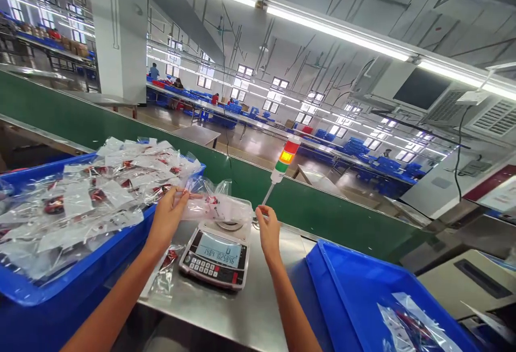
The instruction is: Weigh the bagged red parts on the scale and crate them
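Head view: two bare hands above a stainless-steel table (pixel 262 309), smooth & shiny.
L hand (pixel 166 217): thumb & fingers nearly closed, pinching L end of a clear plastic bag.
R hand (pixel 269 231): thumb & fingertips together at bag's R edge, pinching it.
Clear plastic bag (pixel 231 209): stretched betw. hands, above rear of scale; thin, glossy, crinkled, small red item inside. Can't tell if it touches the pan.
L bin (pixel 99 260): blue plastic, rectangular, heaped past rim w/ clear bags (pixel 121 182), each w/ white paper & dark-red item.
R bin (pixel 358 268): same blue plastic, deep, smooth walls; a few bagged pcs (pixel 415 322) at bottom.
Counting scale (pixel 217 255): boxy, sloped front, LCD, keypad; top line 0.
Loose bag (pixel 165 277): flat on table, L of scale, red item in it.
Signal light (pixel 286 156): cylinder, red/amber/green, amber lit, behind scale.
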`<state>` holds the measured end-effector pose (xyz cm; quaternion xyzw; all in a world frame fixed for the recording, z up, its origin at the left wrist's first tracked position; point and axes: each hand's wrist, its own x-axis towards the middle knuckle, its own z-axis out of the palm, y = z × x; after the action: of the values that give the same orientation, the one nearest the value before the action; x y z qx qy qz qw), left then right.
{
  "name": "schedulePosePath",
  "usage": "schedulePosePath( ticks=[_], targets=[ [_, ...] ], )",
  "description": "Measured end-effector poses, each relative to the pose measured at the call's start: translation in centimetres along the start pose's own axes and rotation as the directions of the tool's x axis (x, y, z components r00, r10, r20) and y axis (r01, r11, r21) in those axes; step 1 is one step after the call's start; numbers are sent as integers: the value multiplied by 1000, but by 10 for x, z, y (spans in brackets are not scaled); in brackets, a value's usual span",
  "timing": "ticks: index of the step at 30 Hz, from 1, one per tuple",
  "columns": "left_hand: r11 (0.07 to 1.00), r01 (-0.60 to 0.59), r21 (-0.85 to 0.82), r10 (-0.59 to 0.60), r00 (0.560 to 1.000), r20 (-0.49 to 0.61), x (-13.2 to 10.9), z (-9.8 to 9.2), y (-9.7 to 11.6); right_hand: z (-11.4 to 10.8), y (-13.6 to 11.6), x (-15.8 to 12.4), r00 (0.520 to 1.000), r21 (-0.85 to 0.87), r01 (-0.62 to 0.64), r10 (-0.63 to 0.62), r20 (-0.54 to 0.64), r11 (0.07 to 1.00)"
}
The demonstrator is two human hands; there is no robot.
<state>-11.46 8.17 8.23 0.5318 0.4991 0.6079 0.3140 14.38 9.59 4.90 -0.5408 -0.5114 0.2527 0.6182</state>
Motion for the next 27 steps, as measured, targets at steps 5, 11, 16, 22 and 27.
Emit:
schedulePosePath(
  ticks=[5,11,16,22,27],
  targets=[
    [965,219,-141,-177,949,262,-54,37,-8,-8,-29,-70,986,-10,74,-71,153,997],
    [984,52,172,-54,999,5,-110,73,-28,-30,-6,-114,974,-332,48,-118,-196,942],
    [982,11,189,-39,989,145,-129,75,-49,-49,15,-139,980,-296,-34,-25,-196,955],
    [980,126,156,-163,952,258,-152,69,-64,-81,21,-149,967,-84,-224,232,104,971],
    [983,130,130,-180,830,528,-155,71,-62,-97,23,-148,772,-6,-492,440,458,870]
  ],
)
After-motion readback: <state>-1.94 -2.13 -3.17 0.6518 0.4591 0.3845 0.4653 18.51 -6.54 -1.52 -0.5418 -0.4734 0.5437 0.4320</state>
